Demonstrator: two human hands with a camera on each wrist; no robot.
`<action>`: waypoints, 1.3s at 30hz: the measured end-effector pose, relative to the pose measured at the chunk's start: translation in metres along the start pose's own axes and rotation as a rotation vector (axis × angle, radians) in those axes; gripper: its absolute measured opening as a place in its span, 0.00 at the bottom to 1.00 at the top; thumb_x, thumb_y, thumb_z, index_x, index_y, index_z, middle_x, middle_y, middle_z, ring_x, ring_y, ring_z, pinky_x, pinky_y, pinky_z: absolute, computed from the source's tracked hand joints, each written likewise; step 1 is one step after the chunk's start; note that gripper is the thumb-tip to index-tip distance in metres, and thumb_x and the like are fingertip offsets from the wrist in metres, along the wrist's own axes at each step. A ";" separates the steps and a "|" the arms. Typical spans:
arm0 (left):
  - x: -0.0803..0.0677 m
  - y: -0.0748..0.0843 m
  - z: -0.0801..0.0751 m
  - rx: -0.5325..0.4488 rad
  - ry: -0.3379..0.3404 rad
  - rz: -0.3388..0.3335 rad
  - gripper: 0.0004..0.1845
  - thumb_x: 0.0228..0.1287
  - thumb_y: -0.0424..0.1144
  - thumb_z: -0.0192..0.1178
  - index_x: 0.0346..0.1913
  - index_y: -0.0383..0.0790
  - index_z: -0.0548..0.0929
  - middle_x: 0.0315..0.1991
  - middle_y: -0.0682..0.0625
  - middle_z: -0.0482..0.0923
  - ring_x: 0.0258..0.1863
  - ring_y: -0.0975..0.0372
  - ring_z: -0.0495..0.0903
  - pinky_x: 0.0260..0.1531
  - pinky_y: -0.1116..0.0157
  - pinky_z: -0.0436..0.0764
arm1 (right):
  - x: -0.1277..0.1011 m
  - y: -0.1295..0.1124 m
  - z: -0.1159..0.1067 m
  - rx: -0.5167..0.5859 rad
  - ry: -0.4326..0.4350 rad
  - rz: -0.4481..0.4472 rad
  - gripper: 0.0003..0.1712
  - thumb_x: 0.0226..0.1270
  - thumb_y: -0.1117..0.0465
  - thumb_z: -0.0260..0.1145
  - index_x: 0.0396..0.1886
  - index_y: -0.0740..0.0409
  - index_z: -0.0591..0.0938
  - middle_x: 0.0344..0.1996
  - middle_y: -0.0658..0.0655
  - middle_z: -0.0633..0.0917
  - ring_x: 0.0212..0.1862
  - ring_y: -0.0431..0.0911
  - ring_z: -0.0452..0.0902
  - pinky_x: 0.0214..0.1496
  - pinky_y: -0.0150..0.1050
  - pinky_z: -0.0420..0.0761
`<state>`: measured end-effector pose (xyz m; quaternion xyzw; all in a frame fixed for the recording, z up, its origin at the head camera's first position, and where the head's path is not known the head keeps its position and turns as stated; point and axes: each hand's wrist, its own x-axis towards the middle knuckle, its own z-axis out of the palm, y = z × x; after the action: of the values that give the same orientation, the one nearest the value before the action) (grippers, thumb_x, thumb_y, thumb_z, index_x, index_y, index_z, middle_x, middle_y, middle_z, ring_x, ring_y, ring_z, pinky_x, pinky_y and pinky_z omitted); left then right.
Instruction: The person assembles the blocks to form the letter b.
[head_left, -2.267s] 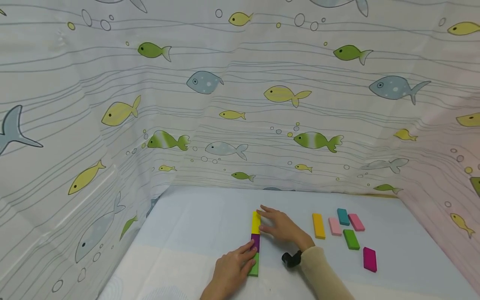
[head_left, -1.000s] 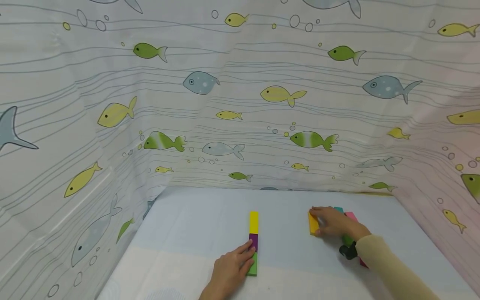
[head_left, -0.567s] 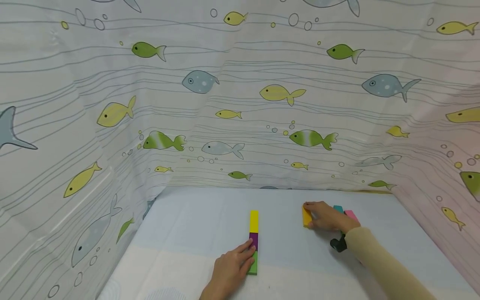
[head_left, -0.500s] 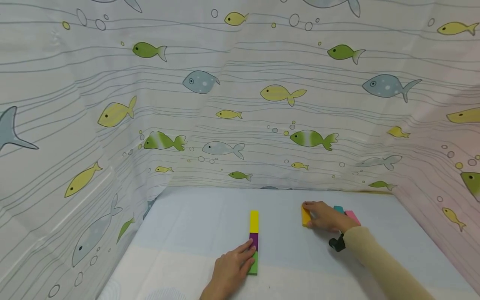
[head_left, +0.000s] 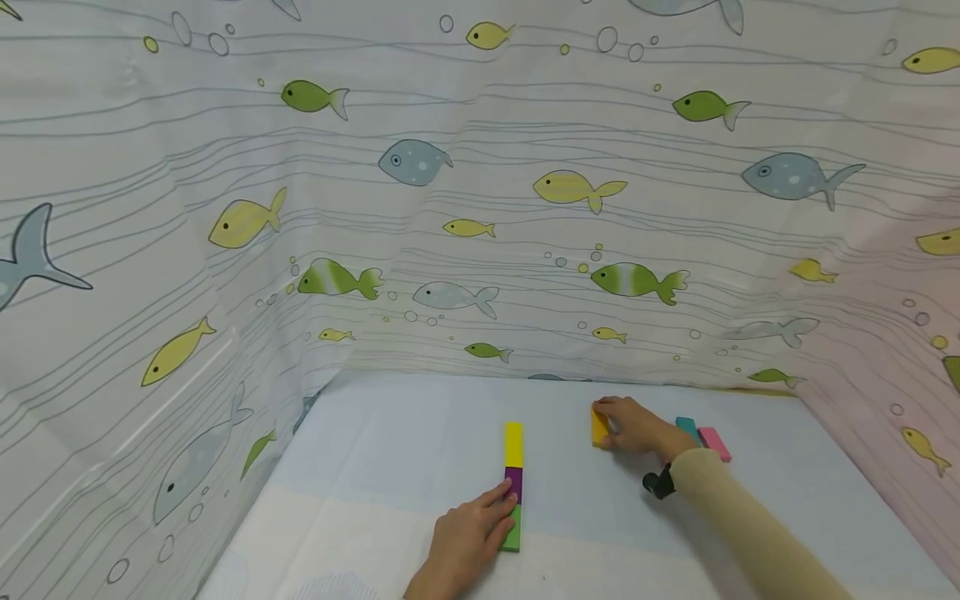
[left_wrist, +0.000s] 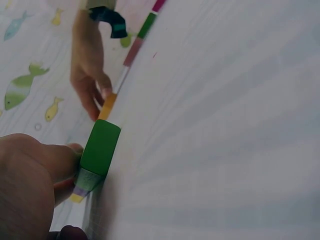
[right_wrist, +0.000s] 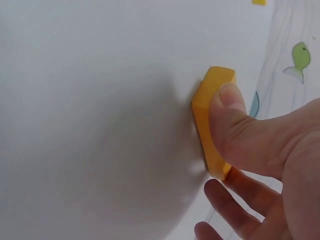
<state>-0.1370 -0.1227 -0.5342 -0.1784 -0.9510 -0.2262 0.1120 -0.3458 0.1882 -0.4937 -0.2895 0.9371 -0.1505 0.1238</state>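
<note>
Coloured blocks on a pale blue table (head_left: 390, 442), two hands at work.
Right hand (head_left: 637, 427) pinches orange block (head_left: 598, 427), thumb on its face, right of the row (head_left: 513, 483); left hand (head_left: 465, 542) lies with relaxed fingers on the row's green block (head_left: 512, 532), its near end.

The right hand (head_left: 633, 427) covers most of the orange block (head_left: 598, 427). Blocks behind the sleeve (head_left: 742, 533) are perhaps hidden; the wrist views are blurred

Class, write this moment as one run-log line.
left hand: rests on green block | right hand: pinches orange block | row: green, purple block, yellow block
</note>
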 end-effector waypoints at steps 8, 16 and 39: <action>0.000 -0.001 0.001 0.008 0.017 0.010 0.18 0.70 0.48 0.60 0.59 0.52 0.83 0.65 0.58 0.76 0.50 0.55 0.85 0.33 0.62 0.83 | 0.010 -0.007 0.011 0.012 0.052 -0.023 0.39 0.67 0.55 0.69 0.73 0.64 0.66 0.72 0.67 0.66 0.70 0.63 0.62 0.70 0.60 0.63; -0.001 0.001 0.000 0.007 -0.023 -0.018 0.18 0.70 0.49 0.59 0.60 0.54 0.83 0.66 0.60 0.75 0.50 0.55 0.85 0.33 0.62 0.83 | 0.018 -0.015 0.021 -0.034 0.068 0.008 0.39 0.70 0.52 0.66 0.75 0.60 0.64 0.74 0.69 0.61 0.72 0.66 0.60 0.69 0.63 0.61; -0.001 0.000 0.003 0.022 -0.027 -0.008 0.18 0.71 0.49 0.58 0.61 0.55 0.82 0.67 0.60 0.73 0.51 0.56 0.85 0.33 0.63 0.83 | 0.027 -0.029 0.031 -0.257 0.181 -0.117 0.42 0.74 0.45 0.58 0.76 0.65 0.58 0.68 0.75 0.64 0.65 0.67 0.66 0.67 0.62 0.67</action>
<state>-0.1365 -0.1213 -0.5368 -0.1763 -0.9556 -0.2139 0.0999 -0.3433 0.1430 -0.5161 -0.3424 0.9375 -0.0618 -0.0084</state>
